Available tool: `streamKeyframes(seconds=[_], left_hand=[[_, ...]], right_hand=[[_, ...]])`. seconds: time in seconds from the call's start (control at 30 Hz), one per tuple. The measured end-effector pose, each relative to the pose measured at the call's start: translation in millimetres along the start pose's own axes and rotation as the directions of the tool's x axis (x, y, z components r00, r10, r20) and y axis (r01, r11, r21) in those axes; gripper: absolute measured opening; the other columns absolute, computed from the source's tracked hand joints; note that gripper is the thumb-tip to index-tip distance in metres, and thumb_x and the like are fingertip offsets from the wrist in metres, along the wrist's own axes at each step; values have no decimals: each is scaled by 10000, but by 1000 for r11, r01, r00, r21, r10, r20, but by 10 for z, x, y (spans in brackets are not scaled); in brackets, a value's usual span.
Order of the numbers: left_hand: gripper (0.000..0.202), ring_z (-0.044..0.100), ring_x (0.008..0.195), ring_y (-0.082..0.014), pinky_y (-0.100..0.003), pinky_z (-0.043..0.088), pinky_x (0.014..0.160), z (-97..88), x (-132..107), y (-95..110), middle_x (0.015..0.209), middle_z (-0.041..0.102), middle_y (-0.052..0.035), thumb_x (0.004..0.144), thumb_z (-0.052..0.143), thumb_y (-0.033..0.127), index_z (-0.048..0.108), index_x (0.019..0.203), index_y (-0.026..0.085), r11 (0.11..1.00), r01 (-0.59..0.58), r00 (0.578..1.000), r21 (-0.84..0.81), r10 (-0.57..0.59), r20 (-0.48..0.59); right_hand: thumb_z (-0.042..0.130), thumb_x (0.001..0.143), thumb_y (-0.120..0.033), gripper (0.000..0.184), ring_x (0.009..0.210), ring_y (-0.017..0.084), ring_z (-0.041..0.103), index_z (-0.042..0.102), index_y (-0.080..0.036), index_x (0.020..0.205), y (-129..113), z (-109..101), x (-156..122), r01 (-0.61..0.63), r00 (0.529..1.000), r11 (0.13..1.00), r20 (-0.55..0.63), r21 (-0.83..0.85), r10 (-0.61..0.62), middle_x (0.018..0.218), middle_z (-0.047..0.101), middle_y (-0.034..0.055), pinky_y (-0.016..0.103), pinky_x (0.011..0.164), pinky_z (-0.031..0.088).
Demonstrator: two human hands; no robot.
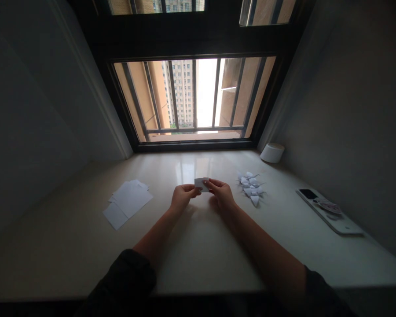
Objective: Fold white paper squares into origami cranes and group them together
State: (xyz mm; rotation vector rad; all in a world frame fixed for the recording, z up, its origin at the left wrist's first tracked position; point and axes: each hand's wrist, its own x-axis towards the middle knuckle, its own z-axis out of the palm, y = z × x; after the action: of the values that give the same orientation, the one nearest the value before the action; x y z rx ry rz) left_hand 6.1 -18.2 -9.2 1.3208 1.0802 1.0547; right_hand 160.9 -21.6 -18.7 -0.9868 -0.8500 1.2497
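Note:
A small folded piece of white paper point(201, 183) is held up between my two hands, above the pale sill. My left hand point(184, 195) pinches its lower left part, thumb and fingers pressed together. From the right, my right hand point(221, 192) grips the upper edge and right side with thumb and fingertips. Both hands are closed on the same paper. To the right of my right hand lies a cluster of several small folded paper figures with pointed tips point(251, 187). Left of my left hand, loose white paper sheets point(130, 202) overlap in a fanned pile.
The white windowsill point(198, 255) runs up to a dark-framed window point(194, 145) with bars outside. A white rounded object point(272, 152) stands in the back right corner. Along the right wall lies a long white board-like item point(348, 228) with a dark panel and small things on it.

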Motion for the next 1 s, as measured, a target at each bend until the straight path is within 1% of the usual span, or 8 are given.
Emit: streamKeyframes(seconds=[0.07, 0.13, 0.27, 0.4, 0.5, 0.63, 0.77, 1.0], left_hand=[[382, 658, 706, -207, -304, 481, 669, 4, -4, 4, 741, 718, -100, 621, 744, 440, 729, 845, 131, 1000, -22, 1000, 2, 22, -8], [370, 658, 705, -207, -303, 482, 671, 14, -13, 16, 733, 717, -93, 628, 736, 446, 730, 825, 133, 999, -52, 998, 11, 52, -19], [356, 656, 690, -206, -308, 488, 677, 42, -38, 47, 700, 713, -79, 629, 730, 456, 730, 788, 137, 995, -93, 995, 36, 94, -16], [365, 664, 706, -215, -313, 493, 683, 55, -45, 60, 704, 715, -88, 620, 737, 456, 730, 785, 131, 997, -71, 997, -5, 71, -30], [389, 670, 729, -225, -315, 494, 683, 44, -36, 47, 735, 720, -98, 606, 745, 466, 729, 798, 128, 999, -46, 999, -27, 46, -22], [416, 672, 731, -224, -310, 493, 682, 17, -17, 23, 749, 719, -109, 605, 746, 475, 725, 820, 119, 1000, -2, 999, -24, 3, 41], [413, 671, 733, -216, -313, 492, 706, -5, 1, 8, 758, 719, -105, 613, 746, 465, 721, 840, 122, 999, 29, 996, -26, -27, 87], [391, 666, 711, -209, -303, 484, 681, 1, 16, 2, 733, 716, -96, 597, 759, 454, 720, 810, 128, 998, 42, 995, -38, -38, 90]], right_hand=[[804, 526, -409, 402, 738, 206, 653, 739, -169, 841, -6, 5, -6, 16, 1000, 1000, 11, 11, -16, 817, 728, 73, 355, 728, 501], [806, 529, -393, 401, 743, 203, 654, 734, -177, 859, -14, 12, -17, 36, 998, 999, 55, 16, -37, 818, 728, 64, 354, 745, 500], [794, 535, -411, 365, 725, 207, 654, 732, -172, 804, -25, 15, -40, 62, 989, 997, 141, -53, -54, 756, 721, 56, 347, 740, 495], [779, 550, -433, 340, 689, 187, 639, 729, -172, 762, -26, -1, -41, 67, 989, 988, 139, -141, -48, 724, 715, 49, 314, 697, 476], [770, 556, -448, 336, 652, 167, 622, 730, -175, 748, -18, -17, -35, 44, 992, 980, 126, -192, -20, 708, 712, 43, 291, 657, 458], [774, 531, -474, 362, 636, 180, 623, 728, -165, 713, -6, -34, -31, -2, 993, 985, 113, -173, 21, 658, 699, 47, 283, 600, 448], [789, 522, -449, 340, 633, 180, 622, 726, -158, 688, -24, -30, -38, 1, 993, 990, 119, -139, 16, 644, 694, 47, 284, 616, 449], [817, 474, -426, 334, 597, 184, 620, 715, -147, 627, -129, 28, -88, -33, 991, 999, 126, -36, 37, 613, 689, 52, 311, 632, 452]])
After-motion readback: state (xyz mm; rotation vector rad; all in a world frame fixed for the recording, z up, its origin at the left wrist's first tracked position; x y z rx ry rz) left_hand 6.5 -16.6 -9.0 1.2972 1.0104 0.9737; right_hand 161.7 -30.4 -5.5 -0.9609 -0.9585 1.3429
